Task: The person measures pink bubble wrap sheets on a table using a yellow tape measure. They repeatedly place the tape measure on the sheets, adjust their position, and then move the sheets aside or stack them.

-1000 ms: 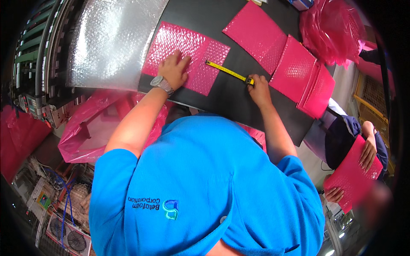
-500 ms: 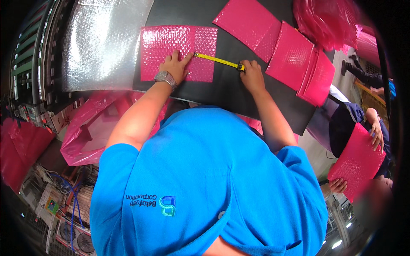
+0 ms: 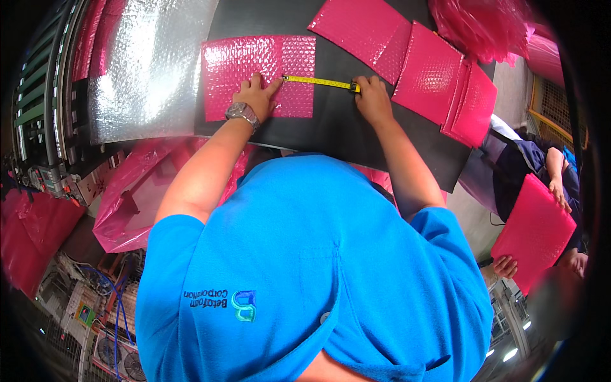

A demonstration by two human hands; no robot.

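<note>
A pink bubble-wrap pouch (image 3: 219,60) lies flat on the black tabletop. My left hand (image 3: 256,99), a watch on its wrist, rests on the pouch with fingers spread, its thumb at the hooked end of a yellow tape measure blade (image 3: 316,81). The blade runs rightward from the pouch across the bare black surface. My right hand (image 3: 374,100) is closed around the small tape measure case (image 3: 354,87); part of that case is hidden by the fingers.
More pink bubble pouches (image 3: 428,73) overlap at the right, below a pink plastic bag (image 3: 480,25). Silver bubble sheeting (image 3: 149,70) lies left, beside a roller machine (image 3: 38,95). An open pink bag (image 3: 114,216) hangs below. At right, another person holds a pink pouch (image 3: 534,235).
The tape blade now lies closer to level, as my right hand has swung the case slightly upward. My left hand stays on the pouch. The whole view has shifted a little.
</note>
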